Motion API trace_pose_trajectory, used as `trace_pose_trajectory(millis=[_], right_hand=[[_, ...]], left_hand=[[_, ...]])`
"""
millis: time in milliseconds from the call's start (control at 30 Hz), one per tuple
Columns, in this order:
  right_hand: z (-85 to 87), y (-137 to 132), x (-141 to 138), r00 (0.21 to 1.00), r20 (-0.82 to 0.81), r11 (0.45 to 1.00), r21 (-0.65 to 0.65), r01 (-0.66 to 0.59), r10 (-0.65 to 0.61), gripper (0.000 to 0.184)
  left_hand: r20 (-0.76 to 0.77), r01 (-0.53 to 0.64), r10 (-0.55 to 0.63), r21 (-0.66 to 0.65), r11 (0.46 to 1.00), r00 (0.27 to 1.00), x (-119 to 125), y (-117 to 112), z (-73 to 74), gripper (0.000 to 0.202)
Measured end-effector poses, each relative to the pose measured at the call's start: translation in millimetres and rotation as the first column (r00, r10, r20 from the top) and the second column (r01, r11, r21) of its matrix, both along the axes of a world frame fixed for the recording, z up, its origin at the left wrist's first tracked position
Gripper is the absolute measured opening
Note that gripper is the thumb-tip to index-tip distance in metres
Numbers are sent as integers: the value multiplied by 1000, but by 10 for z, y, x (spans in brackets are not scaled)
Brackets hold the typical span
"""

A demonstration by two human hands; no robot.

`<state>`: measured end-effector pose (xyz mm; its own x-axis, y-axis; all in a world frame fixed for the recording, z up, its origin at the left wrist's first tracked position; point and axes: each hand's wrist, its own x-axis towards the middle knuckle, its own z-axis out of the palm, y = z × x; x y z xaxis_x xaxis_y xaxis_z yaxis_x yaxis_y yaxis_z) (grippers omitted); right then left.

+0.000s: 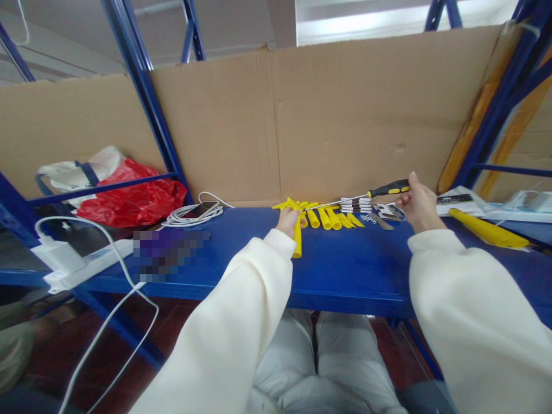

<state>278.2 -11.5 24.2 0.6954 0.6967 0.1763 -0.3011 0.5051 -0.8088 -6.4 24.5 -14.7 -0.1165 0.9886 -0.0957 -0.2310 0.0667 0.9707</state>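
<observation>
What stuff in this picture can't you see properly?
Head view, blurred patch on the blue shelf: pixelated, contents unreadable.
Head view, yellow piece: top end hidden inside the left hand.
Head view, screwdriver in the right hand: tip too small against the yellow pile.

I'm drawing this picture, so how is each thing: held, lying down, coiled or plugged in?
Left hand, shut around a yellow tube.
Right hand, shut on the screwdriver, shaft pointing toward the tubes.
Other tubes, lying in a row on the shelf.
Cable, coiled.
Red bag, crumpled.
Charger, plugged into the power strip.
</observation>
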Motion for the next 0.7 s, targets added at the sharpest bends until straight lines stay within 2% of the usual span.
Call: trace_pose_trajectory(millis=[167,300,367,500,700], right_hand=[[75,-86,-18,998,-6,994,-83,-71,70,44],[91,-99,-16,986,-16,983,-68,-169,168,42],[78,-85,-17,988,-11,987,-59,-151,151,38],[68,-62,-20,999,-19,998,-59,-37,36,34],[37,10,54,998,-39,999,-16,-39,38,35]], left_hand=[[13,-15,15,4,1000,1000,-7,10,-7,21],[5,-8,8,6,1000,1000,1,13,-11,24],[3,-8,8,2,1000,1000,6,13,-11,25],[24,4,-3,-3,1000,1000,8,13,-7,21],[15,17,-17,-14,1000,1000,6,2,5,26]])
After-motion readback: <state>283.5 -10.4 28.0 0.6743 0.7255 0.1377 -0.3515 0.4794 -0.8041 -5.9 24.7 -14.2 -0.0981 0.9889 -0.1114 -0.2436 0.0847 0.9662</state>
